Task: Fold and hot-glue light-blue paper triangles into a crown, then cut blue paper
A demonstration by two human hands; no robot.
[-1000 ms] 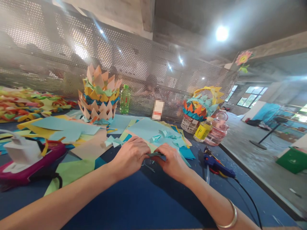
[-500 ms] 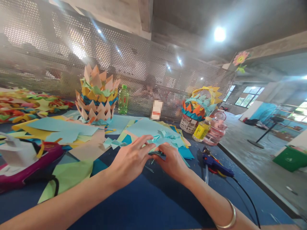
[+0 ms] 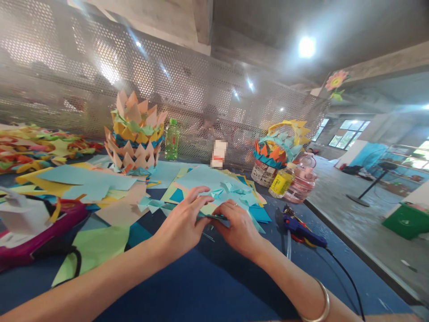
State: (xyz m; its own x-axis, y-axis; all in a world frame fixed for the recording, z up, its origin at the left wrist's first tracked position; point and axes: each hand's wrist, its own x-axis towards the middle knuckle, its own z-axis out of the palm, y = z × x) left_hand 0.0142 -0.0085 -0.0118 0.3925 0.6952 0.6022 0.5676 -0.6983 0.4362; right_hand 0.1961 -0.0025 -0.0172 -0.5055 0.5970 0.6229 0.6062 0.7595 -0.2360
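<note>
A pale blue-green folded paper strip (image 3: 154, 205) with pointed, zigzag edges runs out to the left from behind my left hand. My left hand (image 3: 183, 221) pinches its near edge between thumb and fingers. Right beside it, my right hand (image 3: 238, 227) is closed on the same strip, thumb below and fingers bent over the top. The part between my fingers is mostly hidden. Just beyond the hands lie more folded light-blue paper pieces (image 3: 231, 191) on flat sheets of coloured paper (image 3: 197, 176). The blue table (image 3: 214, 290) is under my forearms.
A blue glue gun (image 3: 303, 230) with a cord lies at right, near a yellow-labelled bottle (image 3: 282, 181) and a pink jug (image 3: 300, 181). Paper-petal baskets (image 3: 132, 154) and a green bottle (image 3: 172, 141) stand behind. A magenta power strip (image 3: 43, 230) is at left.
My left hand has shifted slightly, and its fingers have closed in toward the right hand. The strip's loose left end has moved a little to the left.
</note>
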